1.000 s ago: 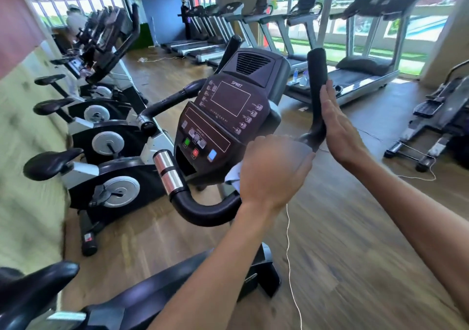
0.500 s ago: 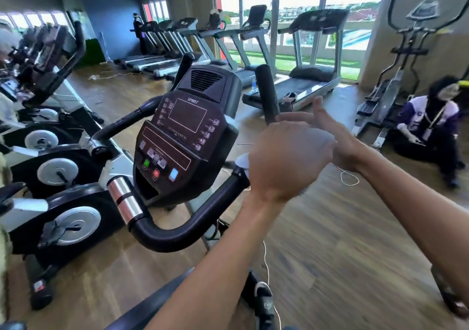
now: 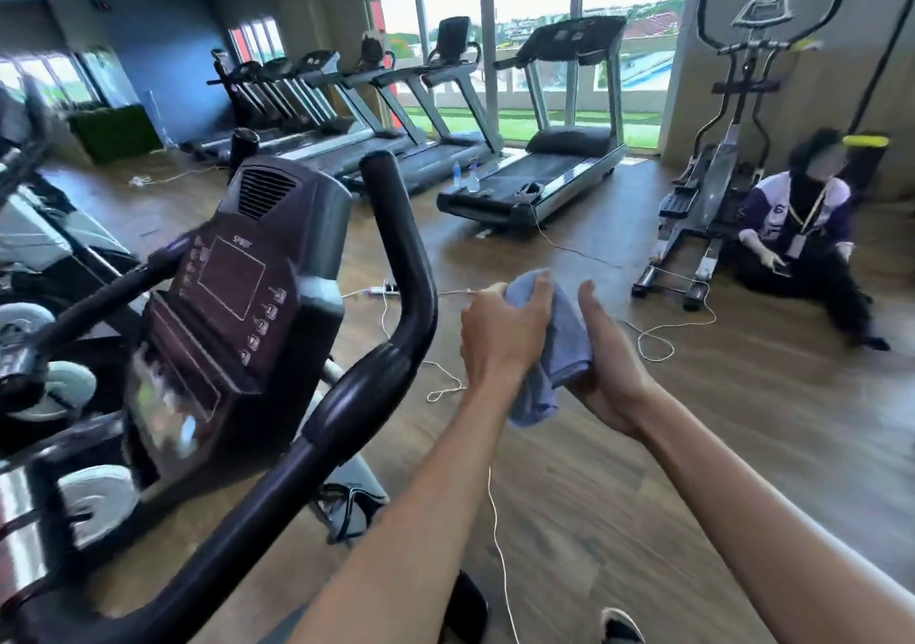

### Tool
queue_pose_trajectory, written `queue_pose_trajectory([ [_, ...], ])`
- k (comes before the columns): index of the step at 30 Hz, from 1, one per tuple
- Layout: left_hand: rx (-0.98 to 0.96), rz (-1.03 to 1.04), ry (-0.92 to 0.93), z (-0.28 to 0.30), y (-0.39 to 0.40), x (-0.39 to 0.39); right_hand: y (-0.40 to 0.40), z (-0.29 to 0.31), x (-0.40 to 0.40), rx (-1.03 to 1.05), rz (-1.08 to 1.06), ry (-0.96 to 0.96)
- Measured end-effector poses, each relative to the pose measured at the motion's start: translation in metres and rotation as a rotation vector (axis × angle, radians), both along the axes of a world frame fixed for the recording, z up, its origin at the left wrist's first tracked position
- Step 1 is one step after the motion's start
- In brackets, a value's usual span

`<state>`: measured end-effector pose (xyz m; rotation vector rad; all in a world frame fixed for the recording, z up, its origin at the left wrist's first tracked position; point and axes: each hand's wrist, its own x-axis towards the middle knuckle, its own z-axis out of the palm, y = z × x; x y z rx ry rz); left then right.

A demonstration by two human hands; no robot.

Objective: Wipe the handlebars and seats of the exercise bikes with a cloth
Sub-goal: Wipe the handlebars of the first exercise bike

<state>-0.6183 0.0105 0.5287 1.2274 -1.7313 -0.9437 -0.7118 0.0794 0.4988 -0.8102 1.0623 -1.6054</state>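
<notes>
Head view is showing the light blue cloth (image 3: pixel 559 341) bunched between my two hands, held in the air just to the right of the exercise bike's handlebar (image 3: pixel 406 267) and not touching it. My left hand (image 3: pixel 500 336) is gripping the upper part of the cloth, its fingers (image 3: pixel 537 292) curling over the top fold. My right hand (image 3: pixel 606 371) is cupping the cloth from the right side, thumb pointing up; its other fingers are lying behind the fabric, so I cannot tell how they are bent. A loose end of the cloth is hanging down below my hands.

The handlebar's black right grip is rising upright beside the bike's dark console (image 3: pixel 232 297), and its lower bar is sweeping down toward the bottom left. More exercise bikes (image 3: pixel 39 307) are standing blurred along the left edge of the floor. A white cable (image 3: pixel 495 519) is trailing across the wooden floor (image 3: pixel 643 470) beneath my forearms. Treadmills (image 3: pixel 544 173) are lining the windows at the far side. A person (image 3: pixel 802 237) is sitting on the floor at the right, next to an elliptical machine (image 3: pixel 728 148).
</notes>
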Motion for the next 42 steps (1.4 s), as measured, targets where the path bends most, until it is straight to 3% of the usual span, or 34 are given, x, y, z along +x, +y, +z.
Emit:
queue_pose_trajectory([
  [5,0.275,0.088,-0.02,-0.055,-0.06,-0.067,-0.037,-0.05,-0.063,0.092,0.09,-0.074],
  [11,0.676,0.081,0.041,-0.111,-0.106,-0.146,-0.074,-0.076,-0.15,0.195,0.245,0.097],
  [16,0.921,0.084,0.249,-0.129,-0.135,-0.189,-0.112,-0.091,-0.215,0.335,0.301,0.16],
  [27,0.844,-0.139,0.335,-0.128,-0.253,-0.208,-0.265,-0.099,-0.287,0.382,0.332,0.17],
  [36,0.752,0.225,0.357,-0.131,-0.441,-0.217,-0.469,-0.097,-0.32,0.395,0.37,0.161],
  [42,0.682,0.339,0.325,-0.124,-0.534,-0.205,-0.57,-0.091,-0.305,0.405,0.426,0.078],
])
